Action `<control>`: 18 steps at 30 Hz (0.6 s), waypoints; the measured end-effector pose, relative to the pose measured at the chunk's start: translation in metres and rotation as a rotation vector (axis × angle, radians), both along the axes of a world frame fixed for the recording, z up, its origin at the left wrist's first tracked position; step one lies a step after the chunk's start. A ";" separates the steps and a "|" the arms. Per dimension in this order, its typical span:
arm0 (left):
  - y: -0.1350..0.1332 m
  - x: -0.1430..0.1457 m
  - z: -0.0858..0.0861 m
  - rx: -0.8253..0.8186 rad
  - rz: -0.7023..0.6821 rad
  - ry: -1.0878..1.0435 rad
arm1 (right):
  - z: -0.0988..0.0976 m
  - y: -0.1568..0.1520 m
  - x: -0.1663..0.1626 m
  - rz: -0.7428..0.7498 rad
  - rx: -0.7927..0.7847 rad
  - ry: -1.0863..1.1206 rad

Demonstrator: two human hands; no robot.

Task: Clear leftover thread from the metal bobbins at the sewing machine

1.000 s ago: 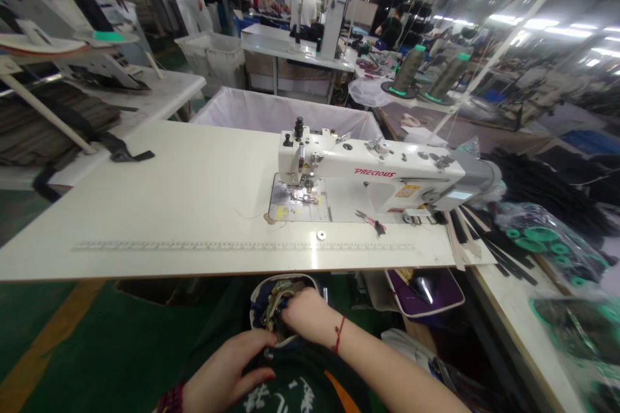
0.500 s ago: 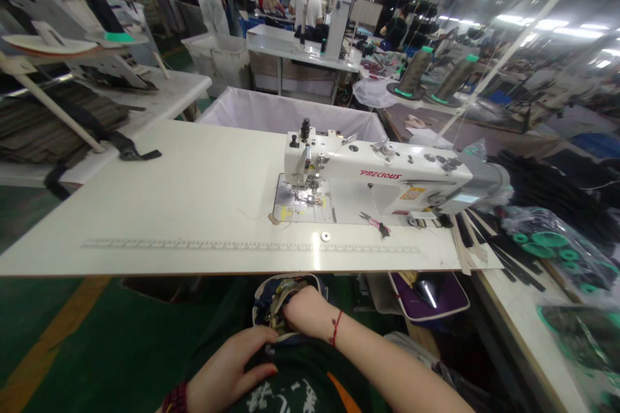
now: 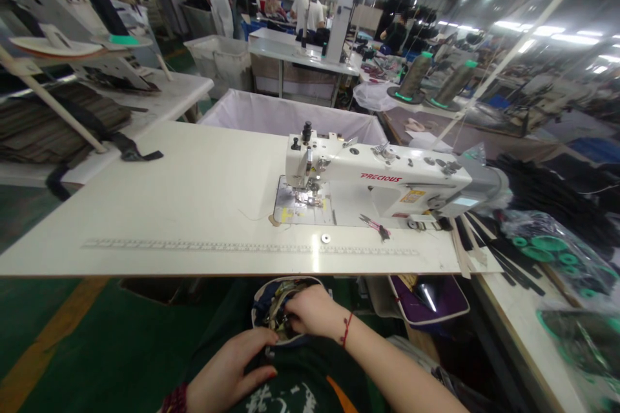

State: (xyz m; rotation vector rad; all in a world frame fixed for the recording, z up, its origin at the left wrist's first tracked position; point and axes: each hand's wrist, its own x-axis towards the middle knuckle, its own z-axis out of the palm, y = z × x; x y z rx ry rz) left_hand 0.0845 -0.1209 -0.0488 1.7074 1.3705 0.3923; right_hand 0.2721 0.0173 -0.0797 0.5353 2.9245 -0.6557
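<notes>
In my lap, below the table edge, lies an open fabric pouch with a pale rim and a jumble of small items inside. My left hand holds its near left rim, the thumb lying lower against the dark green clothing. Into the mouth of the pouch reaches my right hand, its fingers curled. The fingertips are partly hidden, and what they hold cannot be made out. On the table above stands a white sewing machine. Pink-handled thread snips and a metal bobbin lie in front of it.
A long ruler runs along the table's front edge. Behind the table is a white-lined bin. Thread cones stand at the back right, and dark strips lie on the right-hand surface. Other people work farther back.
My right hand has shifted slightly right and drawn back a little, with more of its curled fingers showing at the pouch opening. The left hand stays at the rim.
</notes>
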 end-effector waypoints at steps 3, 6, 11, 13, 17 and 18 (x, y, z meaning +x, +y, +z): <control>-0.002 -0.001 -0.003 0.000 0.006 0.013 | 0.003 0.000 0.005 -0.018 -0.047 0.057; -0.001 -0.001 -0.003 -0.005 0.001 0.017 | 0.008 -0.001 0.009 -0.058 -0.102 0.140; 0.002 -0.001 0.000 -0.011 0.007 -0.008 | 0.014 -0.005 0.014 -0.131 -0.216 0.245; 0.002 -0.002 0.002 -0.014 0.020 -0.037 | 0.015 -0.007 0.015 -0.163 -0.250 0.242; 0.004 -0.003 0.004 -0.015 0.059 -0.101 | 0.019 -0.009 0.017 -0.245 -0.323 0.273; 0.005 -0.003 0.004 -0.017 0.072 -0.109 | 0.021 -0.009 0.017 -0.270 -0.353 0.297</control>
